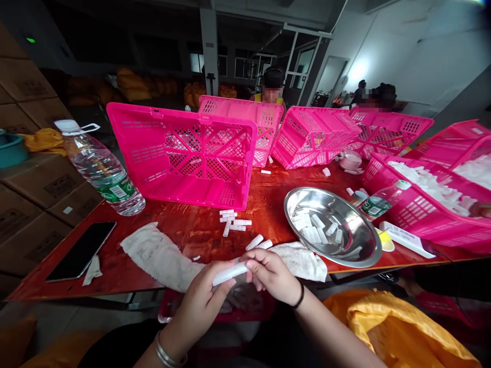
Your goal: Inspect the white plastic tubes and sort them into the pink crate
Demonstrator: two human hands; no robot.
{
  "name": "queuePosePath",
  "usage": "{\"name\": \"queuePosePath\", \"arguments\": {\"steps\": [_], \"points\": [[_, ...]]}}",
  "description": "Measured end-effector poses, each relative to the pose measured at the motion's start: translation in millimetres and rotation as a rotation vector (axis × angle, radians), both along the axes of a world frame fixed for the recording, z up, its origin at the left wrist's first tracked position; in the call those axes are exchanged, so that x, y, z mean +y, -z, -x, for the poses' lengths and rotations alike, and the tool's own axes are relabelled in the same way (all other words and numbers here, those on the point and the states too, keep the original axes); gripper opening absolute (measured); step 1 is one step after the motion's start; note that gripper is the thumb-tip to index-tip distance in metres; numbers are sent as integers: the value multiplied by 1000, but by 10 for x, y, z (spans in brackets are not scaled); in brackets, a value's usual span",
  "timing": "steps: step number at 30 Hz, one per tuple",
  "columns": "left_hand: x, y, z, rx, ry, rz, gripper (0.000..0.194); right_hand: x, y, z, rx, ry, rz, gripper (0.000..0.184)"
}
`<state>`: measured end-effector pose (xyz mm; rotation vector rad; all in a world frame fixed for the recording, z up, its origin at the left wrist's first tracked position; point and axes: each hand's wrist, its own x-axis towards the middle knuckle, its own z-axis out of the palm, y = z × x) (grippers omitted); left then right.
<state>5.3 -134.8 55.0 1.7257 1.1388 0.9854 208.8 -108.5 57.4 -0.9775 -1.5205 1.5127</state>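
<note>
1. Bare forearms (333, 332) reached in from the bottom edge, the left wearing a silver bangle (164, 352) and the right a black band (299, 296).
2. Fingers and thumb of the left hand (205, 291) were closed around one end of a white tube (229, 274); the right hand (274, 274) pinched its other end.
3. That tube was held up at the near edge of the red surface (272, 217), tilted slightly upward to the right.
4. Stained white cloth (153, 253) showed on both sides of the hands; whether it was one piece could not be told.
5. Just beyond the hands lay two loose tubes (254, 242), and farther back a small cluster of tubes (230, 216), in front of a pink basket (134, 153) tipped on its side.
6. To the right stood a metal bowl (347, 217) with more tubes inside.
7. On the left, a dark phone (82, 253) lay near a large water bottle (107, 174), which leaned in view.
8. Behind the baskets, a person (268, 87) was partly visible.
</note>
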Motion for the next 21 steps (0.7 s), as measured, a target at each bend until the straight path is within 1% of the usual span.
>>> {"name": "queuePosePath", "arguments": {"steps": [2, 4, 7, 10, 12, 13, 15, 17, 18, 19, 20, 21], "points": [[18, -37, -10, 119, -20, -194, 25, -11, 26, 27, 119, 92, 64, 32], [42, -53, -11, 179, -49, -311, 28, -9, 19, 21, 194, 173, 112, 31], [61, -49, -9, 215, -48, -406, 33, -2, -48, -16, 193, 190, 146, 31], [55, -47, -19, 196, -44, -422, 34, -10, -134, -50, 150, 165, 127, 32], [43, -56, -40, 165, -50, -343, 31, -26, -177, -75, 128, 152, 84, 30], [35, -61, -55, 138, -47, -253, 29, -36, -192, -91, 116, 146, 51, 28], [18, -70, -95, 45, -25, 30, 33, -60, -206, -125, 91, 127, -22, 25], [-1, -72, -145, -78, 17, 335, 43, -86, -197, -161, 82, 110, -74, 22], [-9, -73, -173, -128, 43, 435, 46, -97, -186, -176, 82, 106, -85, 21], [-15, -75, -202, -155, 67, 474, 47, -108, -170, -189, 82, 114, -86, 21], [-18, -78, -231, -154, 84, 458, 45, -117, -151, -200, 83, 134, -79, 21], [-19, -81, -258, -130, 92, 398, 40, -124, -130, -209, 82, 161, -66, 22]]}}
